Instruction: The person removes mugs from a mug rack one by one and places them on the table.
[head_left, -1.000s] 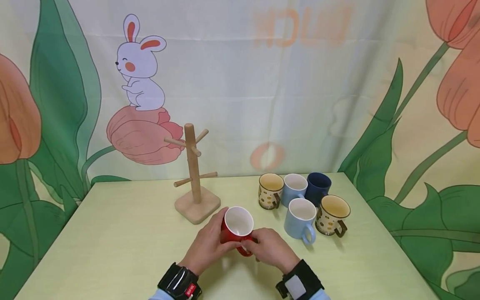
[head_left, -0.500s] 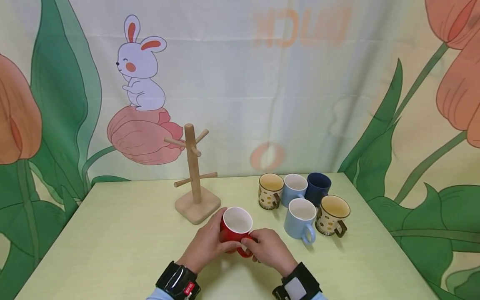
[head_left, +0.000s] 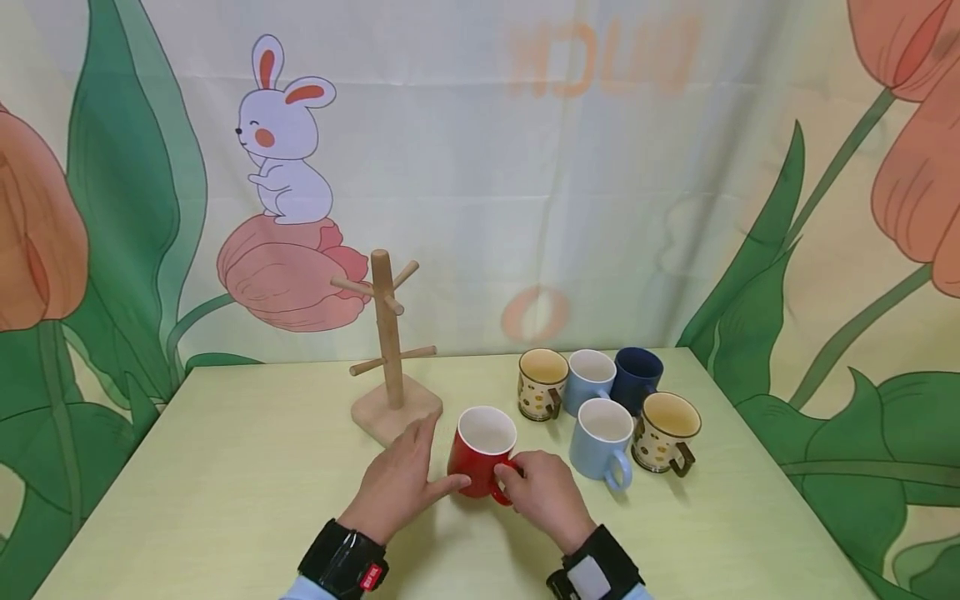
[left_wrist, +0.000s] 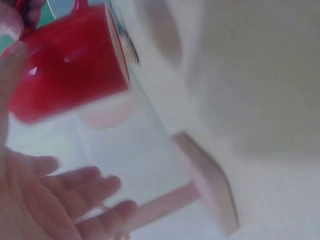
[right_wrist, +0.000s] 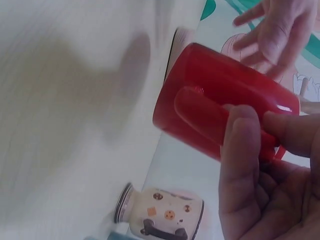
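Note:
A red mug (head_left: 472, 462) with a white inside is held upright over the table, in front of the mug tree. My right hand (head_left: 549, 493) pinches its handle between thumb and fingers; the right wrist view shows this grip on the red mug (right_wrist: 215, 82) closely. To the mug's left is my left hand (head_left: 401, 482), fingers extended and spread away from the mug, the thumb reaching toward its lower side. Bare fingers show below the red mug (left_wrist: 70, 65) in the left wrist view. Behind the left hand stands the wooden mug tree (head_left: 387, 346), its pegs bare.
Light blue mugs (head_left: 600, 442), a dark blue mug (head_left: 637, 375) and cream patterned mugs (head_left: 666, 432) stand grouped at the right of the table (head_left: 225, 492). A printed curtain (head_left: 450, 167) hangs behind the table's back edge.
My left hand has let go of the red mug's side and moved left, its fingers straightening. The right hand keeps the handle, and the mug has shifted slightly right and stands more upright.

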